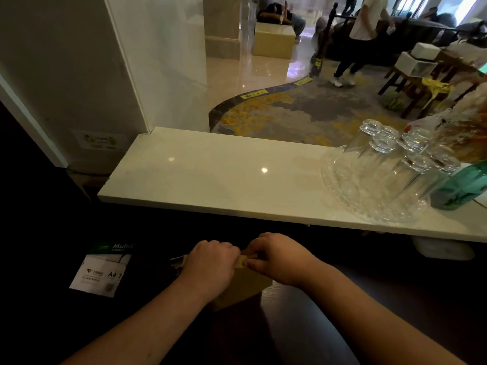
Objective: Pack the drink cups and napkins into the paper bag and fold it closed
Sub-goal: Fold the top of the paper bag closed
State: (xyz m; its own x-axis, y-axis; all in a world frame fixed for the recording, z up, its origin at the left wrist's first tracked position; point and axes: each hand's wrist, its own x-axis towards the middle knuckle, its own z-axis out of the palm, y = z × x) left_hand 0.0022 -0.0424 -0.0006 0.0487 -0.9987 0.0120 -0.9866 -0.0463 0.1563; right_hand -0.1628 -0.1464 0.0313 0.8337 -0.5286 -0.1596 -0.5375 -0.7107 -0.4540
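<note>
Dark counter (303, 312): both hands' fingers (229, 250) pinching paper bag (245, 285) top, contents hidden.

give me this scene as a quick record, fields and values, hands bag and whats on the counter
left hand: closed on the top edge of the paper bag
right hand: pinching the same edge from the other side
paper bag: brown, on the dark lower surface, top gathered between both hands
bag contents: hidden
white counter: raised ledge beyond the hands
glass tray: on the counter's right, holding upturned glasses
green bottle: beside the tray
paper ream: at left
</note>
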